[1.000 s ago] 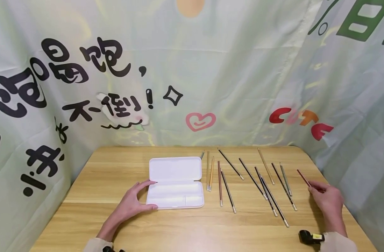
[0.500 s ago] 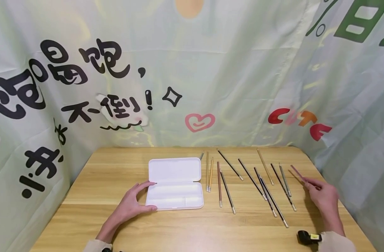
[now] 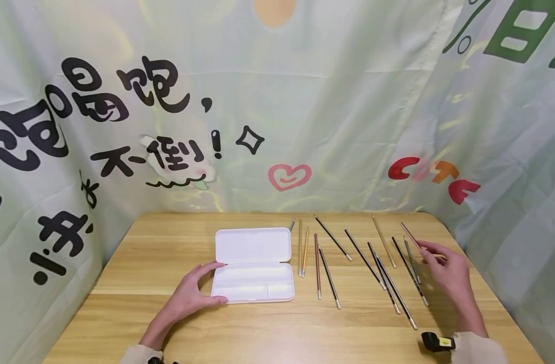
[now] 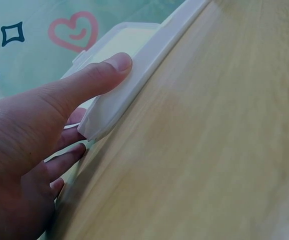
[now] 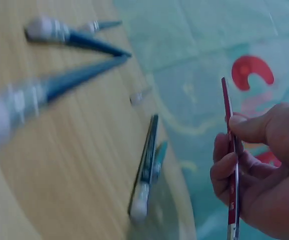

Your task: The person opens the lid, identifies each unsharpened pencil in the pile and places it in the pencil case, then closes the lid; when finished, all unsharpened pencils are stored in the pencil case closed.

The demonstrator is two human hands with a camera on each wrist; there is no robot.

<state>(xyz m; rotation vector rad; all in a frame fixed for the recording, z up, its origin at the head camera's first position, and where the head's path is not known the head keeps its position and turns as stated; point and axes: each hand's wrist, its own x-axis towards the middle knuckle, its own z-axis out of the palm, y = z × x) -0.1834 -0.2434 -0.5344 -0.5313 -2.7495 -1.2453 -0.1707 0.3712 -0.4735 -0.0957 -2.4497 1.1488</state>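
One left hand [image 3: 191, 289], one right hand [image 3: 448, 270]; one white pencil box [image 3: 253, 245]; thirteen pencils [image 3: 366, 259]: six dark, three yellow or tan, two red, one grey-green, one mostly hidden; one wooden table [image 3: 259, 333]; one pink heart [image 3: 289, 179]; one four-pointed star [image 3: 250, 140].

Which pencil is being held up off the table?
The red pencil pinched in the right hand; the other pencils, including another reddish one, lie on the table.
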